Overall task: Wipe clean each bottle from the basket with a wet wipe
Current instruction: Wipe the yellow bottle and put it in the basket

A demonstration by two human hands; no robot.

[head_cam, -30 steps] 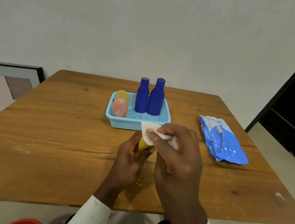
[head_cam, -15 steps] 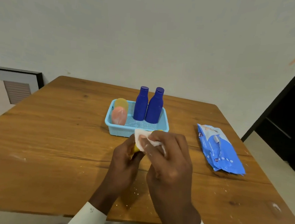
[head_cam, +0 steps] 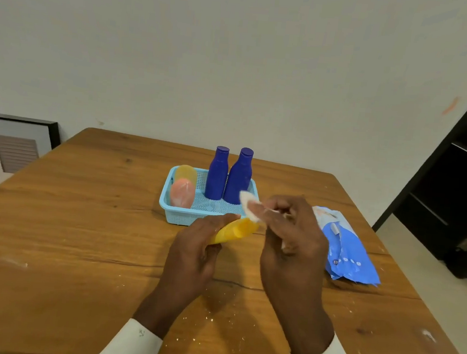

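My left hand (head_cam: 191, 253) grips a yellow bottle (head_cam: 234, 230), tilted with its far end pointing toward the basket. My right hand (head_cam: 292, 238) pinches a white wet wipe (head_cam: 249, 208) just above and to the right of that end, apart from the bottle's body. The light blue basket (head_cam: 194, 218) stands behind my hands. In it two dark blue bottles (head_cam: 217, 172) (head_cam: 239, 176) stand upright at the right, and a pink bottle (head_cam: 182, 193) and a yellow-orange bottle (head_cam: 186, 173) lie at the left.
A blue wet-wipe pack (head_cam: 344, 248) lies on the wooden table (head_cam: 66, 232) to the right of my right hand. White crumbs speckle the table near its front edge. A dark shelf unit (head_cam: 457, 190) stands at the right, a framed panel (head_cam: 15, 140) at the left.
My right hand has lifted the wipe off the yellow bottle and moved right, uncovering the bottle's far end. The camera view has tilted up a little.
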